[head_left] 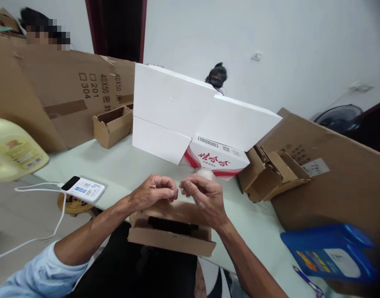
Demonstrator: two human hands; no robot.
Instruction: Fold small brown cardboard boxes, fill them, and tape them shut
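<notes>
My left hand [154,191] is closed, with thumb and forefinger pinched together. My right hand [206,200] faces it in a similar pinch, the fingertips only a little apart. Whatever is between the fingers, if anything, is too small to make out. Below both hands an open brown cardboard box [171,243] sits at the near table edge, its inside dark. Just beyond my right hand lies a whitish, see-through item [205,171], partly hidden by the fingers.
White cardboard panels [174,103] and a red-and-white carton [214,159] stand ahead. Small brown boxes [113,128] flank them. A white device with a cable [84,189] and yellow jug [14,151] are left; a blue bottle [329,254] and pen [307,281] right. People sit beyond.
</notes>
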